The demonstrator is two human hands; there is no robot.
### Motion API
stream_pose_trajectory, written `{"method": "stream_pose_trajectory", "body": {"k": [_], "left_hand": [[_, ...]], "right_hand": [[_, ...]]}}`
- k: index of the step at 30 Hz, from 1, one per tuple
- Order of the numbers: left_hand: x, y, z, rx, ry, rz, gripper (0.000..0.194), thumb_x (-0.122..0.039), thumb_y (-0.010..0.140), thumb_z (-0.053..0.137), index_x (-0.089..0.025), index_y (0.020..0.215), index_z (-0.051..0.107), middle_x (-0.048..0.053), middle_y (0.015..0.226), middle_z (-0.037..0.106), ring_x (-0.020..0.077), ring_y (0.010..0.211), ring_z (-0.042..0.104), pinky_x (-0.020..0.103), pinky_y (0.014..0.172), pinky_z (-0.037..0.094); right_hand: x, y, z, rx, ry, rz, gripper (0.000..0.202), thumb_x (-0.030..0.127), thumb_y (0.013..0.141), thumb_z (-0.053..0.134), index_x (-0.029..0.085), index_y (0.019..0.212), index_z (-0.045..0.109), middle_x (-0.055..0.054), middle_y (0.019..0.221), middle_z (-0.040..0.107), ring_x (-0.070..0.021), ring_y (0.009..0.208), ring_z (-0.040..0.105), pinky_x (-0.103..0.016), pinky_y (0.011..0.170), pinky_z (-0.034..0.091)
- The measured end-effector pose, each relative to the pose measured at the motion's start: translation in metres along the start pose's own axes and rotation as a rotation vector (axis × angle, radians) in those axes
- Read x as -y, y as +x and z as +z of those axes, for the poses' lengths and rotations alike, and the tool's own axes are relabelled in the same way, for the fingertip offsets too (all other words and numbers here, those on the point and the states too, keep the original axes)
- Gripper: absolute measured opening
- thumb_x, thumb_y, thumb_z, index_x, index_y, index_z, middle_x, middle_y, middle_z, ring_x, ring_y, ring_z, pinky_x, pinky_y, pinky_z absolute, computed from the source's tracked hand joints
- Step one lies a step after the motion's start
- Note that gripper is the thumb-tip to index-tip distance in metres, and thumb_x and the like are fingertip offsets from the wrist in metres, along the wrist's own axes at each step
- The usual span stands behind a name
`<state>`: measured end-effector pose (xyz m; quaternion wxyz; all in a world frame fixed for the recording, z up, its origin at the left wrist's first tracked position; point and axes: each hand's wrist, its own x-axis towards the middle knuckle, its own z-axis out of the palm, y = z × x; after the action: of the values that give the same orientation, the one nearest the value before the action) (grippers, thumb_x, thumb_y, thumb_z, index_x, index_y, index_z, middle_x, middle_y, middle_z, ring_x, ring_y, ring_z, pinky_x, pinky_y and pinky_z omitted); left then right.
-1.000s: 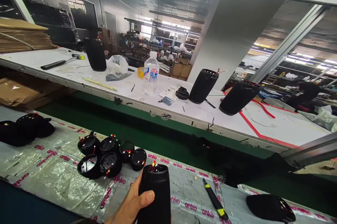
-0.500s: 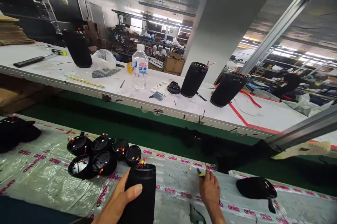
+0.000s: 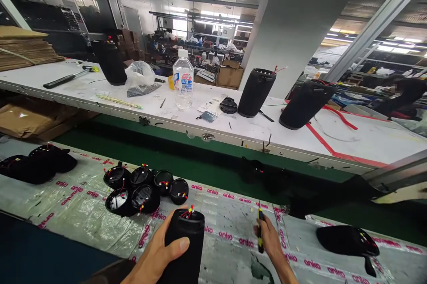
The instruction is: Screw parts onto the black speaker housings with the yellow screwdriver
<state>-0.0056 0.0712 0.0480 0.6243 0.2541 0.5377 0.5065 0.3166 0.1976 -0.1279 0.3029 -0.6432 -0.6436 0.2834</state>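
Wrapped around a black fabric-covered cylinder (image 3: 187, 253) is my left hand (image 3: 163, 248), its thumb across the front. Red and yellow connectors stick out of the cylinder's open top. My right hand (image 3: 269, 236) grips a yellow and black screwdriver (image 3: 260, 230), held upright over the plastic-covered bench (image 3: 230, 248). Left of the held cylinder, several open black cylinders (image 3: 142, 198) with wires stand in a cluster. Another black cylinder (image 3: 347, 239) lies on its side at the right.
Black pieces (image 3: 40, 164) lie at the far left. Across a green gap, a white shelf (image 3: 160, 119) holds a water bottle (image 3: 183, 82), a plastic bag (image 3: 140, 75), black cylinders (image 3: 256, 93) and a hammer-like tool (image 3: 66, 78). A person is at the far right.
The screwdriver has been lifted from the bench and turned upright in my right hand. My left hand still holds the cylinder. The camera view has shifted slightly.
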Motion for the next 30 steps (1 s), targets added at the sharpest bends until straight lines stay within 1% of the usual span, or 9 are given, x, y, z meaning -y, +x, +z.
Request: {"method": "stream_pose_trajectory", "body": {"k": [3, 5, 7, 9, 11, 14, 17, 23, 30], "left_hand": [[0.0, -0.002, 0.0, -0.026, 0.012, -0.046, 0.085, -0.056, 0.065, 0.08, -0.026, 0.14, 0.051, 0.008, 0.129, 0.07, 0.0365, 0.122, 0.062, 0.048, 0.106, 0.05], [0.001, -0.002, 0.0, -0.022, -0.004, -0.082, 0.083, -0.054, 0.067, 0.08, -0.027, 0.14, 0.052, 0.007, 0.129, 0.07, 0.0362, 0.122, 0.062, 0.047, 0.105, 0.05], [0.003, -0.003, 0.001, -0.006, -0.026, -0.125, 0.081, -0.053, 0.069, 0.078, -0.028, 0.141, 0.051, 0.007, 0.128, 0.071, 0.0359, 0.123, 0.062, 0.047, 0.107, 0.05], [0.004, -0.002, 0.001, 0.001, -0.025, -0.151, 0.082, -0.053, 0.07, 0.077, -0.028, 0.142, 0.049, 0.008, 0.128, 0.071, 0.0363, 0.124, 0.062, 0.048, 0.109, 0.048], [0.004, -0.002, 0.001, -0.004, 0.001, -0.146, 0.084, -0.054, 0.069, 0.077, -0.027, 0.143, 0.047, 0.008, 0.129, 0.071, 0.0365, 0.125, 0.061, 0.048, 0.11, 0.047], [0.002, -0.002, 0.0, 0.013, 0.054, -0.15, 0.086, -0.055, 0.069, 0.077, -0.026, 0.144, 0.047, 0.008, 0.129, 0.071, 0.0365, 0.122, 0.062, 0.048, 0.108, 0.048], [0.0, -0.001, -0.001, 0.046, 0.09, -0.139, 0.08, -0.056, 0.071, 0.075, -0.026, 0.141, 0.051, 0.008, 0.129, 0.071, 0.0358, 0.122, 0.063, 0.046, 0.106, 0.048], [-0.002, 0.0, -0.004, 0.075, 0.162, -0.07, 0.078, -0.058, 0.07, 0.075, -0.025, 0.137, 0.054, 0.008, 0.131, 0.068, 0.0359, 0.128, 0.057, 0.047, 0.112, 0.042], [0.0, 0.002, -0.01, 0.038, 0.368, 0.04, 0.084, -0.057, 0.068, 0.078, -0.026, 0.141, 0.05, 0.01, 0.138, 0.064, 0.0369, 0.132, 0.053, 0.051, 0.118, 0.034]], "right_hand": [[0.053, -0.024, -0.003, 0.117, 0.121, 0.02, 0.048, 0.045, 0.102, 0.02, 0.018, 0.116, 0.058, -0.001, 0.067, 0.062, -0.021, 0.057, 0.064, -0.031, 0.054, 0.052], [0.093, -0.045, -0.016, 0.163, 0.167, -0.014, 0.043, 0.048, 0.103, 0.031, 0.023, 0.127, 0.055, 0.001, 0.076, 0.065, -0.0189, 0.07, 0.066, -0.03, 0.068, 0.054], [0.132, -0.064, -0.033, 0.28, 0.146, -0.223, 0.04, 0.047, 0.103, 0.039, 0.026, 0.133, 0.054, -0.004, 0.095, 0.069, -0.0201, 0.081, 0.067, -0.031, 0.075, 0.054], [0.163, -0.077, -0.047, 0.329, 0.08, -0.405, 0.034, 0.039, 0.103, 0.043, 0.031, 0.135, 0.051, -0.005, 0.115, 0.069, -0.0206, 0.097, 0.067, -0.031, 0.082, 0.052], [0.184, -0.083, -0.052, 0.373, -0.004, -0.493, 0.032, 0.027, 0.101, 0.044, 0.034, 0.131, 0.049, -0.001, 0.118, 0.069, -0.0188, 0.1, 0.068, -0.03, 0.084, 0.051], [0.199, -0.082, -0.047, 0.482, -0.133, -0.548, 0.033, 0.016, 0.095, 0.051, 0.032, 0.124, 0.049, 0.004, 0.105, 0.071, -0.0174, 0.091, 0.071, -0.029, 0.077, 0.05], [0.203, -0.077, -0.036, 0.539, -0.27, -0.593, 0.03, 0.014, 0.091, 0.059, 0.028, 0.116, 0.051, 0.005, 0.097, 0.071, -0.019, 0.084, 0.072, -0.029, 0.068, 0.049], [0.202, -0.073, -0.027, 0.421, -0.378, -0.765, 0.026, 0.018, 0.089, 0.064, 0.026, 0.109, 0.049, 0.006, 0.086, 0.068, -0.0186, 0.072, 0.071, -0.03, 0.057, 0.044], [0.212, -0.076, -0.033, 0.292, -0.541, -0.901, 0.017, 0.022, 0.093, 0.06, 0.024, 0.104, 0.047, 0.005, 0.077, 0.063, -0.0157, 0.062, 0.063, -0.031, 0.05, 0.037]]}}
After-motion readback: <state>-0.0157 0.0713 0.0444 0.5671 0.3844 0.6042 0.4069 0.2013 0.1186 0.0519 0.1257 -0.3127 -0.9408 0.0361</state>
